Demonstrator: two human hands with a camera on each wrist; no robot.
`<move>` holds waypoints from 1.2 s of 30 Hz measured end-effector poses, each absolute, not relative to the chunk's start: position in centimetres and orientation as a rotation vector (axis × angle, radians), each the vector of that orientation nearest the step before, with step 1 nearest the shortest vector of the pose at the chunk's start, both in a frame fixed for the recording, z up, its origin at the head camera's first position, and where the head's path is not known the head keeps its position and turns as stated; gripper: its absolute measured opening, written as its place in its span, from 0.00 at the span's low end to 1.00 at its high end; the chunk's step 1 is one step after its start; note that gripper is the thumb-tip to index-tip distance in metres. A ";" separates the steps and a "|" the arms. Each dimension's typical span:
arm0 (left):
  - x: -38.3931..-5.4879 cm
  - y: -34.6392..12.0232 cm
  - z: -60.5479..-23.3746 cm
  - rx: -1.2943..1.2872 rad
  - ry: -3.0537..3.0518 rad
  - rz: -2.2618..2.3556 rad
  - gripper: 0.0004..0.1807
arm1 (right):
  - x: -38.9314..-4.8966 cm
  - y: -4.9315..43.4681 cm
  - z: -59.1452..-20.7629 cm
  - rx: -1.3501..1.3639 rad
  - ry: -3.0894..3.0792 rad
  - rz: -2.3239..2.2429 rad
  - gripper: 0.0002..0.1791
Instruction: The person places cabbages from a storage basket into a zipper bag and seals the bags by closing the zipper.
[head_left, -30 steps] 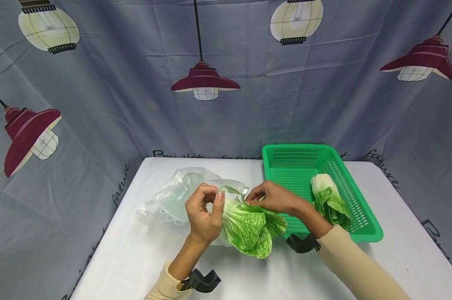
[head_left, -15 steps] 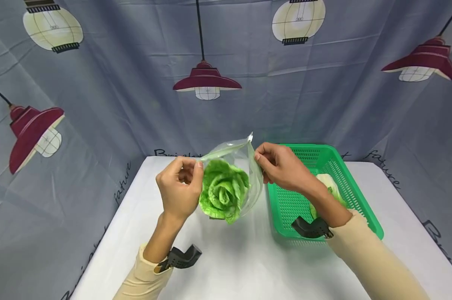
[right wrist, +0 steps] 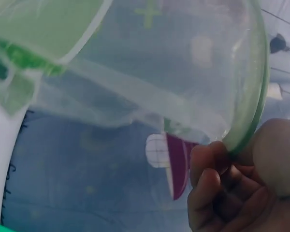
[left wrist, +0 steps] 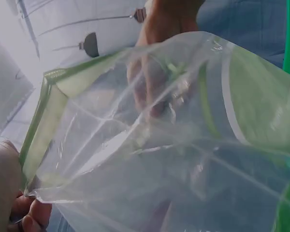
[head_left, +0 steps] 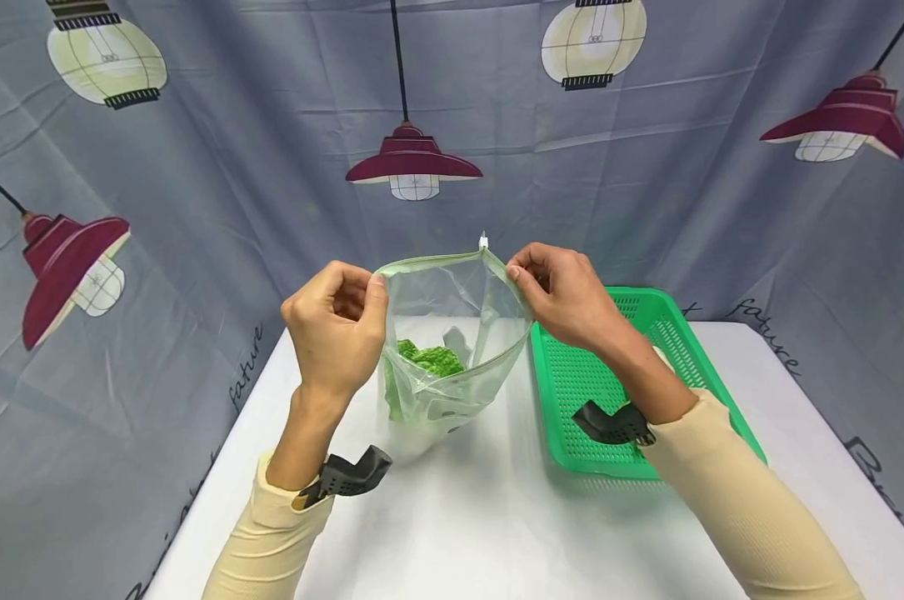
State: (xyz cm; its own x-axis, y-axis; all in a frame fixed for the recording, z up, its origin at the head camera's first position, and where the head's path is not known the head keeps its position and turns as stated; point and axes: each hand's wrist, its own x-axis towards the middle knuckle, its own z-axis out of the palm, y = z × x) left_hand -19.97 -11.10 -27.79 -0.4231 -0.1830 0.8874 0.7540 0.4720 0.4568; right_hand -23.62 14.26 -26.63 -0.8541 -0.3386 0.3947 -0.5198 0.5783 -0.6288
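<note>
A clear zip bag [head_left: 462, 393] with a pale green top edge hangs with its mouth spread wide. A white slider [head_left: 483, 242] sits at the far side of that mouth. My left hand [head_left: 335, 329] pinches the left side of the rim between thumb and fingers. On the opposite side, my right hand [head_left: 567, 296] pinches the rim, also seen close up in the right wrist view. Low in the bag is a leafy green napa cabbage [head_left: 438, 361], its lower part blurred by the plastic.
A green plastic basket [head_left: 586, 467] stands on the white table [head_left: 526, 542] at the right, partly behind my right forearm. Another cabbage [head_left: 663, 358] in it is mostly hidden by that arm. A grey curtain [head_left: 496, 100] printed with lamps hangs behind the table.
Both hands have risen and moved apart, lifting the bag off the table and spreading its mouth. The cabbage, earlier showing at the bag's opening, now lies lower inside.
</note>
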 end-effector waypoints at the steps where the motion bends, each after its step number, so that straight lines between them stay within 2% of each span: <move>1: -19.9 -11.0 -27.7 -0.496 -1.687 -1.123 0.07 | -23.6 14.3 -26.9 0.729 -2.572 1.141 0.09; 7: -20.7 -9.2 -29.2 -0.540 -1.805 -0.995 0.09 | -24.0 15.2 -29.2 0.815 -2.712 1.104 0.08; 14: -24.3 -5.9 -32.2 -0.566 -1.991 -0.970 0.08 | -25.3 20.8 -34.4 0.490 -2.941 0.961 0.11; 17: -25.0 -4.5 -33.1 -0.594 -2.016 -0.966 0.08 | -25.7 23.4 -36.8 0.323 -3.033 0.746 0.18; 23: -25.1 -2.3 -34.3 -0.630 -2.066 -0.984 0.07 | -26.1 27.2 -39.7 0.077 -3.250 0.299 0.40; 27: -25.0 -1.6 -34.8 -0.637 -2.098 -0.991 0.06 | -26.3 27.9 -40.3 -0.010 -3.376 0.236 0.46; 31: -24.9 -1.4 -34.9 -0.633 -2.116 -0.987 0.06 | -26.3 27.7 -40.8 -0.035 -3.432 0.196 0.45; 36: -24.9 -1.4 -35.0 -0.630 -2.112 -1.001 0.07 | -26.3 27.6 -41.3 0.034 -3.414 0.204 0.30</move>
State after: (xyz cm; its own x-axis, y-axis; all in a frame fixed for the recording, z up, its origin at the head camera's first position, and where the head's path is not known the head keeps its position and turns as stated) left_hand -24.92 -1.43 -35.00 -0.6321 0.1248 0.7648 0.6709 0.5820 0.4595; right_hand -26.29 27.65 -41.27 -0.9613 -0.0357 -0.2731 -0.0030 0.9928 -0.1195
